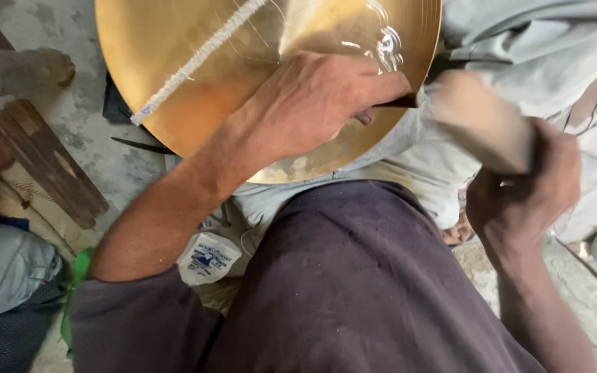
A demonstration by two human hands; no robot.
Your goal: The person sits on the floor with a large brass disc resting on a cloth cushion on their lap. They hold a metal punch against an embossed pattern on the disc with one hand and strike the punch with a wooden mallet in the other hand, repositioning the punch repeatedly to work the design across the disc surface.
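Note:
A large round brass plate (195, 62) lies tilted in front of me, with a white chalky line running across it. My left hand (319, 97) rests on the plate's lower right part and pinches a thin dark tool (399, 102) against the rim. My right hand (526, 193) grips a wooden mallet (481, 124), its pale block head blurred just right of the tool. My knee in dark cloth (354, 276) fills the lower middle.
Wooden boards (46, 162) lie on the concrete floor at left. A small white printed pouch (209, 257) sits under my left forearm. Pale grey cloth (540, 48) lies at the upper right. Another person's clothing (5, 266) shows at the far left.

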